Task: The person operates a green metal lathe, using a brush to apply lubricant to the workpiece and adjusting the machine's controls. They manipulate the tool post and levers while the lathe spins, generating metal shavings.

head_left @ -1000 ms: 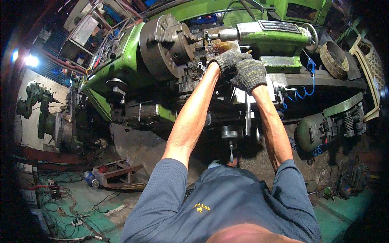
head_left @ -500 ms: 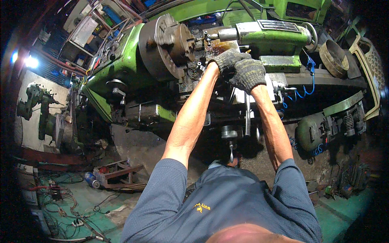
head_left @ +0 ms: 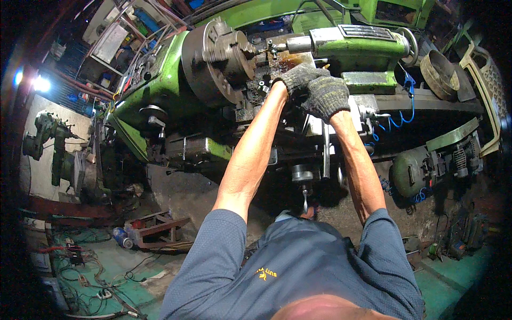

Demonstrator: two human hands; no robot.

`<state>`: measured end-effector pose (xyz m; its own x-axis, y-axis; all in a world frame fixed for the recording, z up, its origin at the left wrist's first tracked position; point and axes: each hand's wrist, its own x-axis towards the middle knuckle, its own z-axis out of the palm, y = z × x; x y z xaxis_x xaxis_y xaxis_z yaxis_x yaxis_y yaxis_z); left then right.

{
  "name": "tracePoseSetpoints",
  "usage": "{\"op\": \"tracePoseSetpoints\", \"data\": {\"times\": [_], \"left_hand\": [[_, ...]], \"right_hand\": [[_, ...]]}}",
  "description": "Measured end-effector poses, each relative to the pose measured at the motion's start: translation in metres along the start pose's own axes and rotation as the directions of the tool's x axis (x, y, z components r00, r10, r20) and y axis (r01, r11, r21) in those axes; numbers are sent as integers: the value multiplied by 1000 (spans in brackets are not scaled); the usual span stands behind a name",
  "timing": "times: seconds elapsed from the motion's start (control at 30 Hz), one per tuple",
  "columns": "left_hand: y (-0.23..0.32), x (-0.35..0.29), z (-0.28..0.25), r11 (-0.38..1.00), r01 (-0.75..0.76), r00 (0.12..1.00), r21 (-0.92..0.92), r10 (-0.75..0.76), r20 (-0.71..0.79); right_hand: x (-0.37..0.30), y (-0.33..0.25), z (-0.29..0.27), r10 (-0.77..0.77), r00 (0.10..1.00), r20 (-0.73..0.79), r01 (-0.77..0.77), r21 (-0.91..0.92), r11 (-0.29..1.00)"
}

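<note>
Both of my hands wear dark grey knitted gloves and meet over the carriage of a green lathe. My left hand point(head_left: 300, 79) is closed, its fingers bent away from view beside the tool slide. Just right of it and nearer to me, my right hand point(head_left: 327, 98) is also closed, knuckles up, nearly touching the left. Whatever either hand grips is hidden beneath the gloves. To the left is the big lathe chuck point(head_left: 234, 56) with stepped jaws. Beyond my hands, the tailstock point(head_left: 362, 47) points its steel quill point(head_left: 298, 45) toward the chuck.
A steel lever point(head_left: 326, 152) hangs below my right hand. A handwheel point(head_left: 153, 113) sits on the apron side at left. A coiled blue hose point(head_left: 394, 124) and a round metal pan point(head_left: 438, 76) are at right. Cables and a rusty frame point(head_left: 162, 229) lie on the green floor.
The chuck's jaws show at a different angle, and the earlier blur on them is less, so the chuck has turned. My hands have stayed almost in place.
</note>
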<state>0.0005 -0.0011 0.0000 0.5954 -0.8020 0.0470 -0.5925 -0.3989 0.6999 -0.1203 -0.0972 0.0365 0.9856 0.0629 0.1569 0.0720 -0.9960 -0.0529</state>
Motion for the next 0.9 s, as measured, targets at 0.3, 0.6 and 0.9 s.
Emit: {"op": "tracePoseSetpoints", "data": {"times": [0.3, 0.6, 0.9], "left_hand": [[-17, 6, 1, 997, 18, 1000, -76, -18, 4], [-22, 10, 2, 996, -73, 997, 42, 73, 15], [-33, 13, 8, 999, 33, 997, 21, -31, -69]], "right_hand": [[0, -1, 2, -8, 1000, 0, 8, 3, 1000], [1, 2, 7, -16, 998, -57, 17, 13, 1000], [2, 3, 12, -24, 996, -81, 26, 17, 1000]]}}
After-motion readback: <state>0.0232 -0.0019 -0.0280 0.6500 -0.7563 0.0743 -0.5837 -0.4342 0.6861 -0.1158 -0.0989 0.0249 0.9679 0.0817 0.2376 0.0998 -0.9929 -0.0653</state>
